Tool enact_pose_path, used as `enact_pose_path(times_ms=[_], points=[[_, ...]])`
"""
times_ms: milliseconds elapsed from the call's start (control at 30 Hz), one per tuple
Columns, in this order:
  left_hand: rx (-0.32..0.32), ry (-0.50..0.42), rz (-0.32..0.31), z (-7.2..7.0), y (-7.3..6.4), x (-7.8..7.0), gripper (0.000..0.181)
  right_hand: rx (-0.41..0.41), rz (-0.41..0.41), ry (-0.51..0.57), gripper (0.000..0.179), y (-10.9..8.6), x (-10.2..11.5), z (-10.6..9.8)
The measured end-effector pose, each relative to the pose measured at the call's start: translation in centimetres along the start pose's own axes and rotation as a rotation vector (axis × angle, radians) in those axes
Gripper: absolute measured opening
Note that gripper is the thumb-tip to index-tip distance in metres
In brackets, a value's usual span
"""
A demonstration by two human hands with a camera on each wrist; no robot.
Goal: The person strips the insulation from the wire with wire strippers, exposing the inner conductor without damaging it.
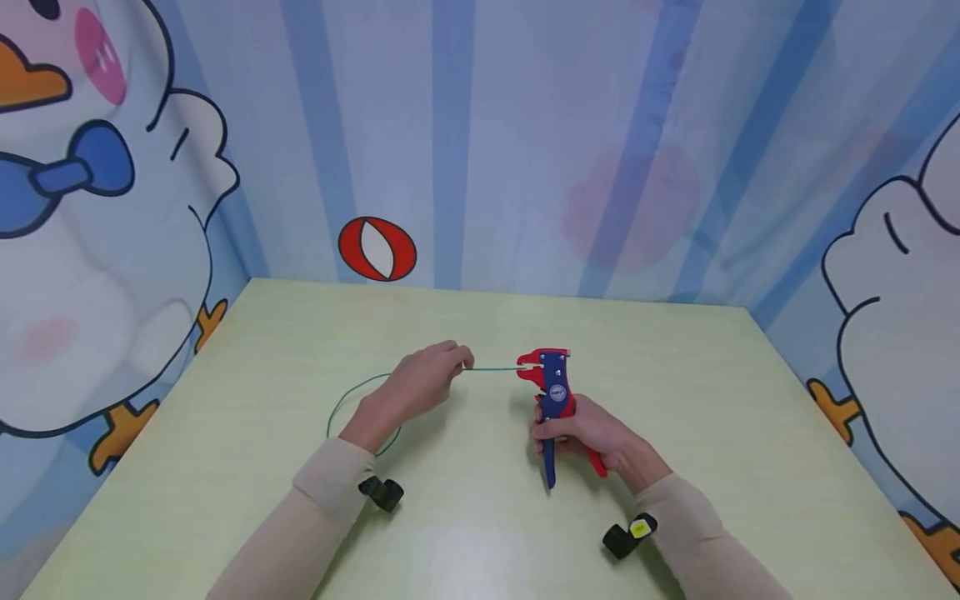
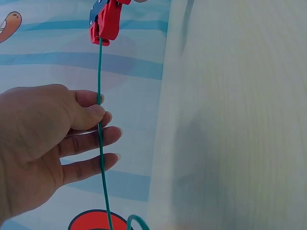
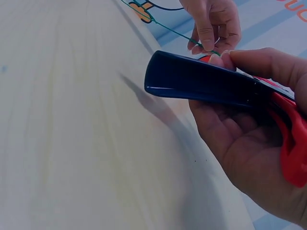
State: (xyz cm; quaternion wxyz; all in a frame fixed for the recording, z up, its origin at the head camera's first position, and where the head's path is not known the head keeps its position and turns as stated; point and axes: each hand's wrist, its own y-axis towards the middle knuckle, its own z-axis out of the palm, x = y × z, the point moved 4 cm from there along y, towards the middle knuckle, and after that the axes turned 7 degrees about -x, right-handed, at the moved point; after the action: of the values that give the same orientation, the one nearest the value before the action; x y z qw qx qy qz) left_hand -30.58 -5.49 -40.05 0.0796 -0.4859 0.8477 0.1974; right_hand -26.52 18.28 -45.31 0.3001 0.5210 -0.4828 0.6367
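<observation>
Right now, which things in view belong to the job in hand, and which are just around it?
Job:
thin curved green wire
blue and red long-handled wire stripper

Surroundings:
pale, flat, grained table
striped blue fabric backdrop
black wrist cameras

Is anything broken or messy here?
Nothing stands out. The green wire runs straight from the left hand to the red-and-blue tool, which the right hand grips, and I see no spill or damage.
</observation>
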Motion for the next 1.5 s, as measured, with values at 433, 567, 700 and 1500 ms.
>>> enact_pose_path(times_ms=[433, 567, 700, 1500], points=[[0.011, -0.028, 0.008, 0.1, -0.1, 0.2, 0.026, 0.010, -0.009, 0.004, 0.036, 0.0, 0.0, 0.1], [0.017, -0.023, -0.002, 0.2, 0.0, 0.2, 0.026, 0.003, -0.010, -0.009, 0.035, 0.0, 0.0, 0.1], [0.027, -0.023, -0.006, 0.2, 0.0, 0.1, 0.027, -0.012, -0.001, -0.026, 0.029, 0.0, -0.2, 0.2], [0.005, -0.018, 0.003, -0.1, -0.1, -0.1, 0.032, 0.036, -0.023, 0.129, 0.020, -0.2, -0.1, 1.7]])
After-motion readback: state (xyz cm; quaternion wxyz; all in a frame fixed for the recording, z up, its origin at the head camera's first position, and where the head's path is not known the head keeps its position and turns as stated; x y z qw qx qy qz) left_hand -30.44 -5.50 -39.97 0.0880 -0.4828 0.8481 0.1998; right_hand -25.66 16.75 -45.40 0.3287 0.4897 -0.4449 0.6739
